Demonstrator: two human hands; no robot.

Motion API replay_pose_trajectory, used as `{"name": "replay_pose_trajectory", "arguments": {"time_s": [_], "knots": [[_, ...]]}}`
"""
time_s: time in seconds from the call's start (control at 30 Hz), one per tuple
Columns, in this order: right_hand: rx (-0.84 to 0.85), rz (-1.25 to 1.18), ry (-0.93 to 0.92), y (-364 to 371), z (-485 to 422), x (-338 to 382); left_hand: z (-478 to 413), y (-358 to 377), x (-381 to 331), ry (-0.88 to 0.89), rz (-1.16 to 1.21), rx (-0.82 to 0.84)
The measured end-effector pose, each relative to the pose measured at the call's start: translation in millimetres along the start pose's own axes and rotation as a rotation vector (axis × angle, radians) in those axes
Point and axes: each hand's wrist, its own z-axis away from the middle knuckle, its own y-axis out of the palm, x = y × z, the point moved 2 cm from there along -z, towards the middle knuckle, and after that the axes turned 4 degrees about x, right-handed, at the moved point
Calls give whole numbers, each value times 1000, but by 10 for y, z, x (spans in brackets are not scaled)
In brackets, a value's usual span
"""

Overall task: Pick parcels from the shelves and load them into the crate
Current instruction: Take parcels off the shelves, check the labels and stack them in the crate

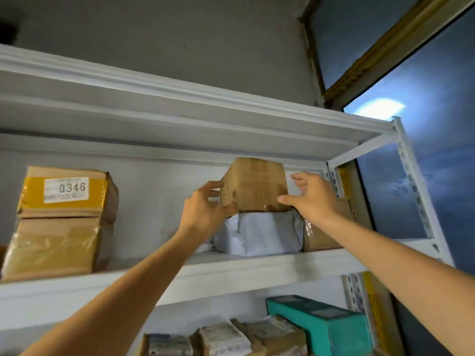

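Note:
A small brown cardboard parcel (254, 185) sits tilted on top of a grey plastic-wrapped parcel (257, 235) on the upper white shelf (257, 265). My left hand (205, 209) grips the brown parcel's left lower corner, thumb in front and fingers on its side. My right hand (312, 196) is at the parcel's right side with fingers spread, the thumb near its lower right corner; whether it touches is unclear. No crate is in view.
Two stacked brown boxes (61, 222), the top one labelled 0346, stand at the shelf's left. Another brown box (323, 235) sits right of the grey parcel. Below lie a teal box (321, 325) and several wrapped parcels (231, 340). The shelf post (416, 186) rises on the right.

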Motion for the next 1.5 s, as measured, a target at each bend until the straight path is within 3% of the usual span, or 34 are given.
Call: {"name": "replay_pose_trajectory", "arguments": {"time_s": [0.27,0.53,0.67,0.83,1.0,1.1,1.2,1.37,1.5], "knots": [[192,-14,9,24,-504,-447,-495,484,-48,-211,-30,-94],[464,-98,45,339,-887,-242,-762,524,-132,-284,104,-8],[421,-226,135,364,-839,-230,-716,545,-221,-254,125,27],[265,-278,102,341,-684,-152,-503,499,-277,-152,307,-71],[155,-817,95,98,-424,-18,-324,373,-516,-92,628,-186],[68,-904,150,-55,-211,90,-147,267,-606,-68,722,-237],[78,-904,126,-151,62,171,126,185,-526,-70,739,-135],[367,-813,-16,-225,503,205,510,-50,-356,4,610,53],[428,-749,-14,-170,765,233,698,-160,-270,20,638,121]]}}
